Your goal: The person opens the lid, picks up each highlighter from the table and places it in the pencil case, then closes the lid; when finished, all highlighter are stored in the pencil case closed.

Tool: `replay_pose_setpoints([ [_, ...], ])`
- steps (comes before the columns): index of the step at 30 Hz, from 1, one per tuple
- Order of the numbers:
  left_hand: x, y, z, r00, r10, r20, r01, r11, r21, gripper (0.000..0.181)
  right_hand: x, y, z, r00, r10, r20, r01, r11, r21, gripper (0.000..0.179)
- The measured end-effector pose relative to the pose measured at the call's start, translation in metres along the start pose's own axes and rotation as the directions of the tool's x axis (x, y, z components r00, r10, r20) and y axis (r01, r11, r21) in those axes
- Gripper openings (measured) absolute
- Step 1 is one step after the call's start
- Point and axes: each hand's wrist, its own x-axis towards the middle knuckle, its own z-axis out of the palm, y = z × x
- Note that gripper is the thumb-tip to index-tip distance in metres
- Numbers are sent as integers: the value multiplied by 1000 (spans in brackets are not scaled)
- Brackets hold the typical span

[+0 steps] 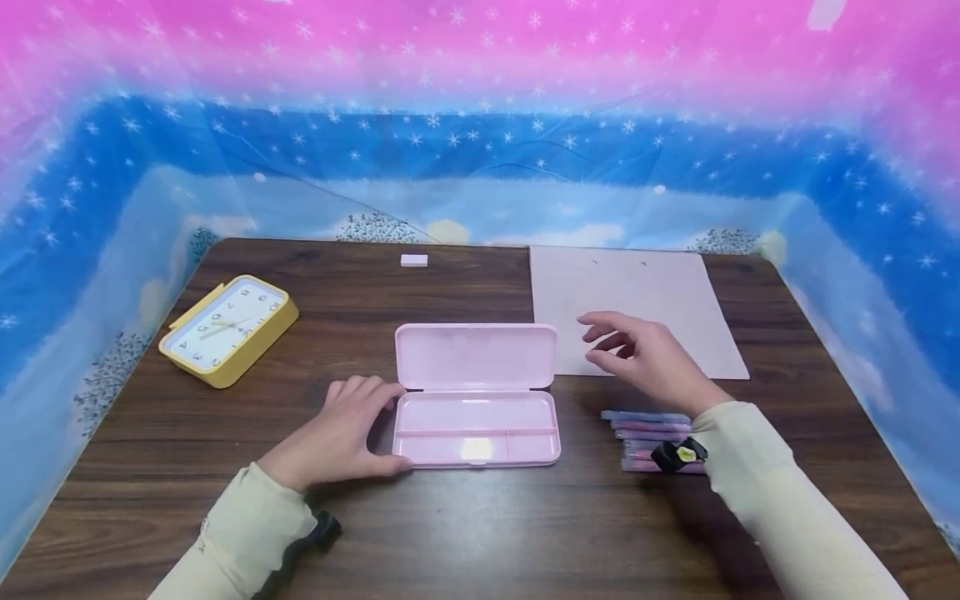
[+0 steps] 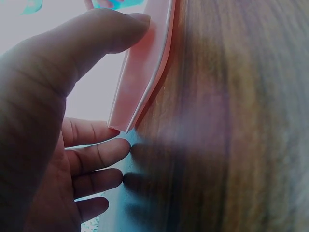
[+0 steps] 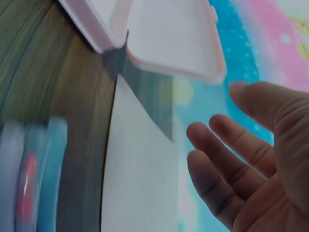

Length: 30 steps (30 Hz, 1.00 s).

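Note:
An open pink pencil case [image 1: 476, 410] lies on the table with its lid [image 1: 476, 357] folded back and its compartments bare. My left hand [image 1: 333, 433] spans the case's left end, thumb at the near corner and index finger at the hinge corner, holding it between them. The left wrist view shows the thumb [image 2: 130, 29] on the case wall [image 2: 142, 77]. To the right of the lid, my right hand [image 1: 637, 354] is raised over a white board [image 1: 675, 292], fingers loosely bent and nothing in them. Beneath its wrist lie several pens [image 1: 648, 425] in a row.
A yellow alarm clock [image 1: 258, 333] lies face up at the left. A small white eraser [image 1: 414, 260] sits near the table's far edge. Patterned cloth [image 1: 420, 150] hangs behind the table and along its sides.

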Motion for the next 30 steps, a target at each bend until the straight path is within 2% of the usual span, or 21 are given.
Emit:
replay_pose_setpoints([
  [3,-1,0,-1,1000,-2,-7,2,1000,9,88,-11,8,-13,1000,1,-10,-1,1000,-18,41],
  [7,-3,0,-2,1000,7,-22,-6,1000,23,88,-29,25,-30,1000,-4,-11,2,993,-119,31],
  [10,-4,0,-2,999,8,-34,-7,1000,26,87,-43,41,-38,1000,0,9,2,981,-193,25],
  [13,-5,-1,-3,999,-5,-34,6,1000,24,87,-55,56,-43,999,30,39,-21,976,-216,25],
  [20,-4,-1,-1,999,6,-35,-5,1000,30,87,-81,85,-44,990,126,70,-109,973,-204,23],
  [25,-1,0,2,1000,4,-23,-3,1000,24,88,-91,99,-38,986,138,92,-120,976,-180,17],
  [30,1,2,3,1000,6,-19,-5,1000,27,88,-93,104,-34,986,133,104,-110,974,-200,12],
])
